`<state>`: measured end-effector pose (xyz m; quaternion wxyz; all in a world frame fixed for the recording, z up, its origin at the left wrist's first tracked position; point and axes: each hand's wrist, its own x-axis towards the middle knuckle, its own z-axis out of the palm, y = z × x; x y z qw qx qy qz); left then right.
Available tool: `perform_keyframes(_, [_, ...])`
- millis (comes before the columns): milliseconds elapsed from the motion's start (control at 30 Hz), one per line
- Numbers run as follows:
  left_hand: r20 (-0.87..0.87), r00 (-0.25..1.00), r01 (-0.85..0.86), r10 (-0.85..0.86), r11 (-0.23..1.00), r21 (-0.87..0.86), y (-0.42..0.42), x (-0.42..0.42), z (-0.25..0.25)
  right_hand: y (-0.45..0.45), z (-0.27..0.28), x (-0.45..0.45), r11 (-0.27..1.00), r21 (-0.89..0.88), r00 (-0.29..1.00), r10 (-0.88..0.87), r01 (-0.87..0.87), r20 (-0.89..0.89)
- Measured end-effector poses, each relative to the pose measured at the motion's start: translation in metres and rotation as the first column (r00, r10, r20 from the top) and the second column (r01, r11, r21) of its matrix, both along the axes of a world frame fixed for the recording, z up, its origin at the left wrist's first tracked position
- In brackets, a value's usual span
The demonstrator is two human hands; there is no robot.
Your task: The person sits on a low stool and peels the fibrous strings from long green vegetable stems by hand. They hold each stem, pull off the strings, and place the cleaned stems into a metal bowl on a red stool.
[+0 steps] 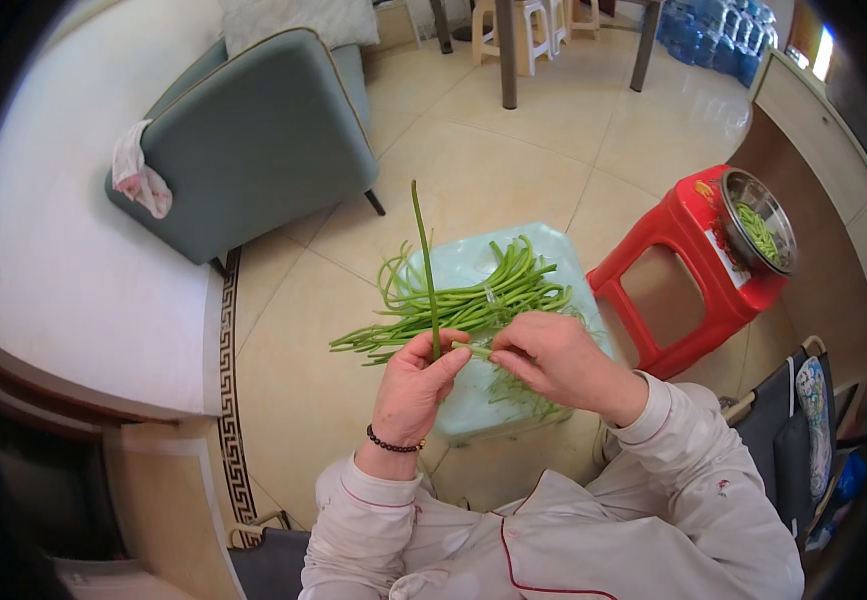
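Observation:
In my left hand (414, 382) a long green garlic scape (427, 262) stands nearly upright, gripped near its lower end. My right hand (553, 360) pinches a pale green end piece (472, 349) between thumb and finger, close to the left fingertips. Whether that piece is still joined to the upright stem cannot be seen. Both hands are over a pale blue plastic stool (467, 421). Behind them, a pile of garlic scapes (478, 300) lies across its top and overhangs the left edge. Thin green trimmings (527, 394) are scattered under my right hand.
At right, a red plastic stool (658, 285) bears a metal bowl (757, 189) containing cut green pieces (757, 231). A grey-green armchair (268, 142) with a cloth (140, 172) on it is at upper left. Dark table legs (507, 60) and water bottles (718, 37) stand farther back.

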<state>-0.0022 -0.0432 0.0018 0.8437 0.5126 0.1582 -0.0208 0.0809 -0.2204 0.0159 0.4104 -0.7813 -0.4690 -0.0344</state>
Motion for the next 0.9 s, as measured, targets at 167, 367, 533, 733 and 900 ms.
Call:
perform_keyframes(167, [-0.008, 0.995, -0.102, 0.102, 0.995, 0.004, 0.001, 0.002, 0.0, -0.035, 0.014, 0.019, 0.96, 0.264, 0.666, 0.133, 0.098, -0.734])
perform_keyframes(367, [-0.013, 1.0, 0.024, -0.024, 0.999, 0.033, -0.004, -0.001, -0.004, -0.168, 0.022, 0.101, 0.269, 0.642, 0.581, 0.277, 0.718, -0.765])
perform_keyframes(533, [-0.042, 0.997, 0.058, -0.058, 0.998, 0.02, -0.011, 0.004, -0.008, -0.228, 0.02, 0.132, 0.086, 0.572, 0.518, 0.334, 0.815, -0.788])
perform_keyframes(733, [-0.068, 0.997, -0.021, 0.021, 1.0, -0.007, -0.01, 0.003, -0.01, -0.079, 0.023, 0.047, 0.762, 0.531, 0.316, 0.435, 0.37, -0.843])
perform_keyframes(900, [-0.048, 0.998, -0.044, 0.046, 0.998, 0.048, 0.006, 0.001, -0.003, -0.015, 0.052, 0.017, 0.928, 0.169, 0.466, 0.317, -0.332, -0.826])
